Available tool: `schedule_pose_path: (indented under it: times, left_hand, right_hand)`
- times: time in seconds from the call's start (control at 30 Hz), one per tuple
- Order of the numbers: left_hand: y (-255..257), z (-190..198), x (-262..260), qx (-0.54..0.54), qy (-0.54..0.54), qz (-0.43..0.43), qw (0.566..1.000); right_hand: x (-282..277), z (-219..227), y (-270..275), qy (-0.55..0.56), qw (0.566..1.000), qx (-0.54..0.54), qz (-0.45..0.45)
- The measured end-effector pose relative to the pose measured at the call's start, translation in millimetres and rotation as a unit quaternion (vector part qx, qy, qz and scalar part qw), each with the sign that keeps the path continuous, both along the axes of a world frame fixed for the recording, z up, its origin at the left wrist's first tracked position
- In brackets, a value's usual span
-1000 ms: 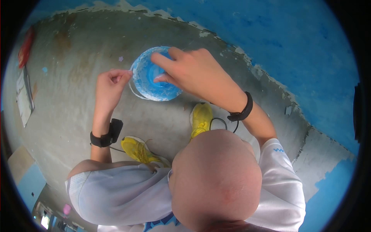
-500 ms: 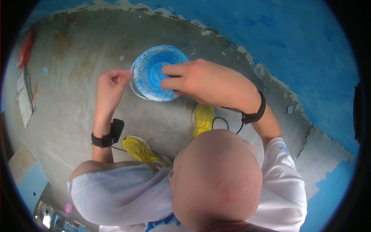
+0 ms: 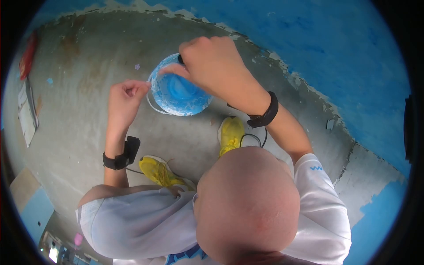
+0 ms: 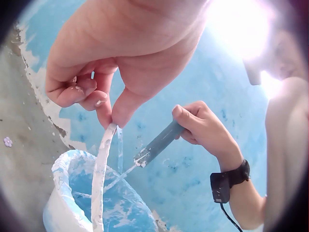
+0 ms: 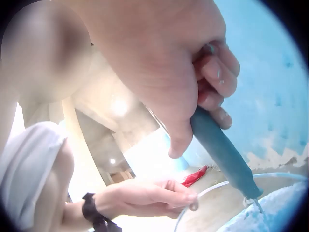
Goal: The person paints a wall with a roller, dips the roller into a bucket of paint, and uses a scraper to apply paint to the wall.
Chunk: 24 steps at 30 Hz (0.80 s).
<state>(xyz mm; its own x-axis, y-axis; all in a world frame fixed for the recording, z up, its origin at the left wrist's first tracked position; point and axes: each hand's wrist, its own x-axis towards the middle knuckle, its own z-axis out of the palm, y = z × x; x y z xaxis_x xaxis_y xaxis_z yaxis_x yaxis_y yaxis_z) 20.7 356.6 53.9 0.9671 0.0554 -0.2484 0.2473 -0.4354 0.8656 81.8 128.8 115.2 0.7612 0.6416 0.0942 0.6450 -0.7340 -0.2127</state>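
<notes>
A paint-crusted bucket [image 3: 189,109] with blue paint [image 3: 179,89] inside stands on the floor in front of the feet. My left hand [image 3: 126,101] pinches the bucket's white handle [image 4: 102,169] between thumb and fingertip, holding it raised at the left of the rim. Above the bucket, my right hand [image 3: 216,64] grips a tool by its grey-teal grip [image 5: 226,152], fingers curled round it and thumb along it. A thin rod [image 4: 120,179] runs from that grip down into the bucket; the tool's lower end is hidden.
A blue-painted wall [image 3: 327,57] with a ragged, chipped lower edge rises beyond the bucket and to the right. Yellow shoes [image 3: 231,132] stand close to the bucket. At the far left lie a red item [image 3: 28,55] and a white board-like piece [image 3: 27,115].
My right hand dipped toward the bucket's right side, then moved up and left over its far rim, turning at the wrist. The left hand has stayed on the bucket handle.
</notes>
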Motion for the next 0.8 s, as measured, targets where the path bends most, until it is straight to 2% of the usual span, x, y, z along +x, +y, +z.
schedule_pose_path:
  times: [0.13, 0.17, 0.23, 0.37, 0.43, 0.57, 0.63, 0.8]
  left_hand:
    - [-1, 4, 2, 0.000, 0.010, 0.001, 1.000]
    - [0, 3, 2, 0.000, 0.010, 0.002, 1.000]
    - [3, -2, 2, -0.005, -0.014, -0.002, 1.000]
    - [2, -1, 2, -0.001, -0.013, -0.004, 1.000]
    - [2, -1, 2, -0.011, 0.002, 0.001, 1.000]
    - [1, -8, 2, -0.028, -0.006, -0.006, 1.000]
    - [-1, -7, 3, -0.017, 0.004, 0.000, 1.000]
    - [-1, -6, 4, -0.001, -0.008, 0.002, 1.000]
  right_hand:
    - [-4, 5, -14, -0.014, 0.998, 0.036, -0.052]
    - [-6, 5, -19, -0.015, 0.998, 0.036, -0.052]
    - [-11, 2, -29, 0.012, 0.995, 0.104, 0.000]
    - [-22, 9, -41, 0.015, 0.998, 0.062, -0.019]
    - [-28, 12, -46, -0.017, 0.999, -0.010, -0.046]
    - [-47, 9, -52, -0.004, 1.000, -0.022, 0.002]
    - [-52, 5, -53, 0.005, 0.997, -0.031, 0.075]
    - [-47, 1, -51, 0.006, 0.998, 0.032, 0.054]
